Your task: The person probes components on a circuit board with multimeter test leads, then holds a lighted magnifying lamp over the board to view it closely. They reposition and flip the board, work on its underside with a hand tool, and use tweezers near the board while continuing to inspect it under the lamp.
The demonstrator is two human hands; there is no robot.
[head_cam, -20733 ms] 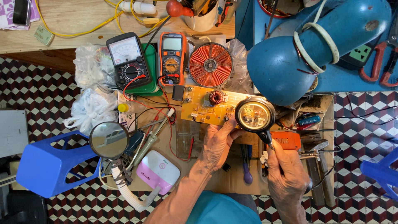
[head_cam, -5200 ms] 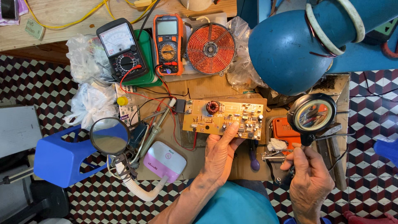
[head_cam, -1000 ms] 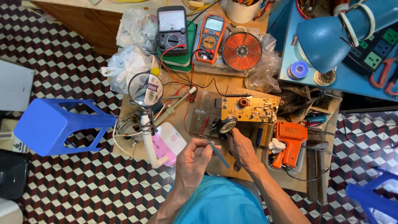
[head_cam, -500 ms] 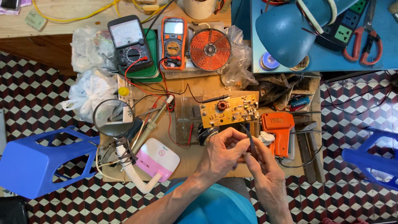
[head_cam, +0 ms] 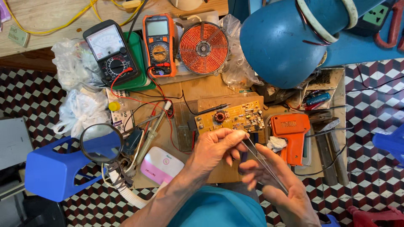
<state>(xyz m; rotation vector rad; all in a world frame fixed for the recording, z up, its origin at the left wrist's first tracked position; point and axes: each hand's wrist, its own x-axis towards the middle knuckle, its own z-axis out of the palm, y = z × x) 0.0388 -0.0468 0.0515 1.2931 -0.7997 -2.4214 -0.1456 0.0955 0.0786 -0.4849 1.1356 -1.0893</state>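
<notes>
My right hand [head_cam: 280, 187] holds thin metal tweezers [head_cam: 263, 162] that lie across its fingers and point up and left. My left hand [head_cam: 214, 149] pinches the tweezers' tips between thumb and fingers, just below a yellow circuit board [head_cam: 229, 117]. The board lies flat on the wooden bench and carries a small copper coil. Whether anything tiny sits in the tips is too small to tell.
An orange soldering gun [head_cam: 292, 132] lies right of the board. Two multimeters [head_cam: 111, 52] [head_cam: 159, 44] and a flat copper coil [head_cam: 204, 47] stand behind. A blue lamp shade [head_cam: 286, 38] hangs above. At left are a stand magnifier [head_cam: 101, 143], a blue stool [head_cam: 50, 172] and a pink-white box [head_cam: 160, 164].
The view has come closer to the bench. My hands stay together below the board, and the tweezers now show plainly between them. The round hand lens seen a second ago is out of sight.
</notes>
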